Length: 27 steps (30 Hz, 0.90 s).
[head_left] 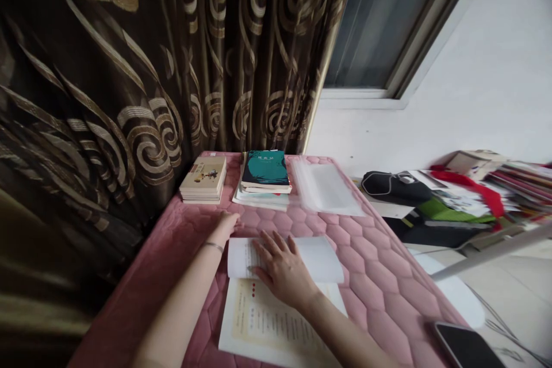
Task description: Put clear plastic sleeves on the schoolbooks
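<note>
A thin book (276, 322) with a yellow-bordered printed page lies in front of me on a pink quilted cover (375, 276). Across its upper part is a translucent plastic sheet (321, 259), with print showing faintly through its left side. My right hand (284, 270) rests flat on that sheet, fingers spread. Just beyond the book's upper left corner is my left hand (226, 225), its fingers stretched to the right and slightly blurred; I see nothing in them. Whether it touches the sheet's edge, I cannot tell.
Toward the back stand a stack of beige books (204, 178), a pile topped by a teal book (265, 169), and loose translucent sheets (330, 187). A phone (466, 348) lies near right. A patterned curtain (259, 69) hangs behind; cluttered papers (457, 195) lie off to the right.
</note>
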{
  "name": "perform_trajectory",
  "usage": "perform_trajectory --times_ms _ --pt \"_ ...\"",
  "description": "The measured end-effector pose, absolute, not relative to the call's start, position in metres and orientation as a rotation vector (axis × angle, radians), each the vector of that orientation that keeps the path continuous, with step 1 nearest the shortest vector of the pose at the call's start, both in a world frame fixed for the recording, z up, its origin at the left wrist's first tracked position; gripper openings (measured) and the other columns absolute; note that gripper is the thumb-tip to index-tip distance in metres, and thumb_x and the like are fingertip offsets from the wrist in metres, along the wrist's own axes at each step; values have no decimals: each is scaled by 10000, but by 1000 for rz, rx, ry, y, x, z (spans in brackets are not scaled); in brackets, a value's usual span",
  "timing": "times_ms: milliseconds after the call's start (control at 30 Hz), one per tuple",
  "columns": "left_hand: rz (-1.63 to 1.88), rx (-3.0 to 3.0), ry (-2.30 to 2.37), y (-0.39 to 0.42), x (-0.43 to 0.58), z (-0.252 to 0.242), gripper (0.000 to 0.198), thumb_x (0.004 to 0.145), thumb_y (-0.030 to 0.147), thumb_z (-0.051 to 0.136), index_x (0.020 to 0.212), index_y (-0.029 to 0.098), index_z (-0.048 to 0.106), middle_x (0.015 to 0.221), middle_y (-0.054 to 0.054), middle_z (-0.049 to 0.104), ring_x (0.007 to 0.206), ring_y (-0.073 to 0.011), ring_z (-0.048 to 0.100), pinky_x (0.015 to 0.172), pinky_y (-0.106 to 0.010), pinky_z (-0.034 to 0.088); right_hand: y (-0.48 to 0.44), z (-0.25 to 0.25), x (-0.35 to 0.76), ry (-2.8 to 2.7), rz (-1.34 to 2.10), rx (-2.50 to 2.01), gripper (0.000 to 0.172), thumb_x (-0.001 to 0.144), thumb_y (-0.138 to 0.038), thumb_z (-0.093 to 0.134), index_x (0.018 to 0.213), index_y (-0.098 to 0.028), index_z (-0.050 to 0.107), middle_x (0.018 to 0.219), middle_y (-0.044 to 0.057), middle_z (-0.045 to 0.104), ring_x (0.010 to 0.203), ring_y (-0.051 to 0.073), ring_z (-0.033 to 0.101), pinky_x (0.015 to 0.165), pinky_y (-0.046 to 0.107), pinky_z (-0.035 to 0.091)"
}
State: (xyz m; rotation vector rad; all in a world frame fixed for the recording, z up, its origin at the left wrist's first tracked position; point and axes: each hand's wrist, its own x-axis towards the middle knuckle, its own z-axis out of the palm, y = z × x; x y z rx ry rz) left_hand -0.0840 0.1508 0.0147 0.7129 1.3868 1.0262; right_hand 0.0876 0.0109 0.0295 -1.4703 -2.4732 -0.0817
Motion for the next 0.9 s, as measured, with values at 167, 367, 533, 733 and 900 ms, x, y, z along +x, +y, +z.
perform_trajectory --times_ms 167,367,533,733,900 --pt "958 741 1238 159 -78 27 88 791 157 657 854 116 610 703 -12 653 531 -96 585 524 -219 468 16 30 87 -2263 -212 -1650 468 948 -398 422 1408 -313 434 1455 93 442 1252 316 454 984 527 364" --pt "1132 875 1045 120 -78 29 290 707 188 683 988 160 620 916 -58 725 772 -175 684 704 -277 522 16 23 82 -2115 -335 -1685 458 921 -418 476 1363 -302 499 1423 86 482 1245 334 459 961 489 389" --pt "1352 1082 1106 90 -80 7 276 769 327 656 996 174 619 992 -71 713 990 -229 642 851 -332 500 6 4 74 -2170 -370 -1589 451 926 -408 475 1370 -330 484 1423 74 484 1265 320 440 1003 510 334" --pt "1343 1148 1028 82 -84 -6 389 730 278 681 1090 175 574 1080 -91 686 1049 -252 622 905 -358 481 8 -2 73 -2139 -392 -1588 447 923 -370 495 1369 -333 488 1418 76 489 1238 308 463 1018 504 309" --pt "1274 1072 902 74 -84 -1 523 657 204 694 1146 174 512 1040 -92 699 996 -258 653 866 -370 506 8 0 72 -2130 -395 -1567 419 920 -349 497 1338 -322 527 1393 88 511 1246 309 451 1027 497 301"
